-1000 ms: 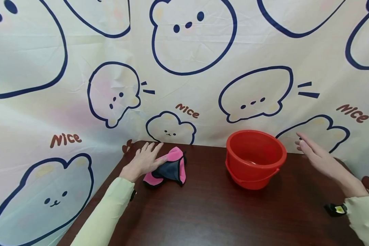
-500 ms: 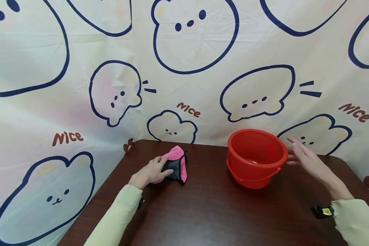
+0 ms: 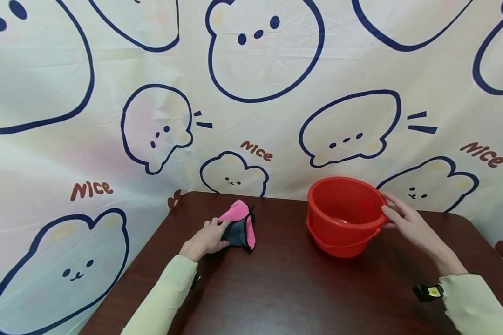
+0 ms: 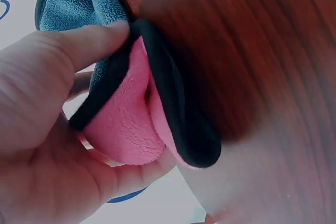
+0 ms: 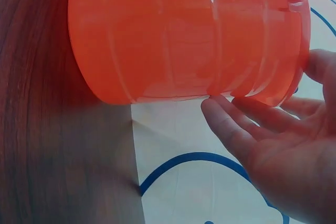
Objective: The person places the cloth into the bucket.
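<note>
A cleaning cloth (image 3: 236, 232), pink on one side and dark grey-blue on the other with black edging, lies bunched at the left of the table. My left hand (image 3: 206, 238) pinches its near edge; in the left wrist view the thumb presses on the folded cloth (image 4: 128, 124), with fingers behind it. On the right stands an upright red bucket (image 3: 339, 239), its handle hanging down against the front. My right hand (image 3: 411, 228) touches its right side at the rim. In the right wrist view, nearly straight fingers (image 5: 228, 124) meet the bucket wall (image 5: 173, 40).
The dark brown wooden table (image 3: 276, 288) carries both things. Behind it and along the left hangs a pale curtain (image 3: 251, 125) printed with bear outlines, close to the table's back edge.
My left hand has come down and drawn back slightly, going from spread fingers above the cloth to pinching it. My right hand has moved left until it touches the bucket's rim.
</note>
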`<action>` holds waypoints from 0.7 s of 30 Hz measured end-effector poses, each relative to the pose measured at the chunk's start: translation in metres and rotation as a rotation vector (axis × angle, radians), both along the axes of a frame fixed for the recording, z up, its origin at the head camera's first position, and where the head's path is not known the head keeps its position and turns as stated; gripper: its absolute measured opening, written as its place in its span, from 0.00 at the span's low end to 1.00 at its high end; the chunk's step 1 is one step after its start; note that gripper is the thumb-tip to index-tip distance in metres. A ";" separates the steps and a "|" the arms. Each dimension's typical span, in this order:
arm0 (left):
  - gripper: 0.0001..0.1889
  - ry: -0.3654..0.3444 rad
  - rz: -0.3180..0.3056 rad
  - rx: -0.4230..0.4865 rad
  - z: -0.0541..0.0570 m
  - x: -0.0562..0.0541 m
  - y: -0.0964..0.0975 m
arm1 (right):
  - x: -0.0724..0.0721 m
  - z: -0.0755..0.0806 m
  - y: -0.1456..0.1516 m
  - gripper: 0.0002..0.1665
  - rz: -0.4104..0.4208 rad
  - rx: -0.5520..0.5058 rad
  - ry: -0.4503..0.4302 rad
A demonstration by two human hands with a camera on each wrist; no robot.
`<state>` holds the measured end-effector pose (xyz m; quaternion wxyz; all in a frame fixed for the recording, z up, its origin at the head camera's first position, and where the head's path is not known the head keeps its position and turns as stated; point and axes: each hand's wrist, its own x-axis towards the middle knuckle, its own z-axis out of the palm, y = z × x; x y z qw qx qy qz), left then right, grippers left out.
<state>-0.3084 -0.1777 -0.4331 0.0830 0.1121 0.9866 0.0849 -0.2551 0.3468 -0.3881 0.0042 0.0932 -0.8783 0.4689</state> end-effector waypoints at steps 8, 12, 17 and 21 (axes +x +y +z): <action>0.24 0.022 -0.020 0.015 0.004 -0.001 0.002 | -0.002 -0.003 -0.003 0.41 -0.044 -0.053 0.007; 0.20 0.040 -0.030 0.056 0.003 -0.003 0.002 | -0.003 -0.007 -0.004 0.40 -0.046 -0.110 0.033; 0.21 0.053 -0.019 0.161 0.005 -0.006 0.000 | -0.004 -0.012 -0.005 0.39 -0.050 -0.138 0.068; 0.22 0.096 -0.007 0.247 0.012 -0.009 0.000 | -0.004 -0.012 -0.005 0.38 -0.058 -0.143 0.064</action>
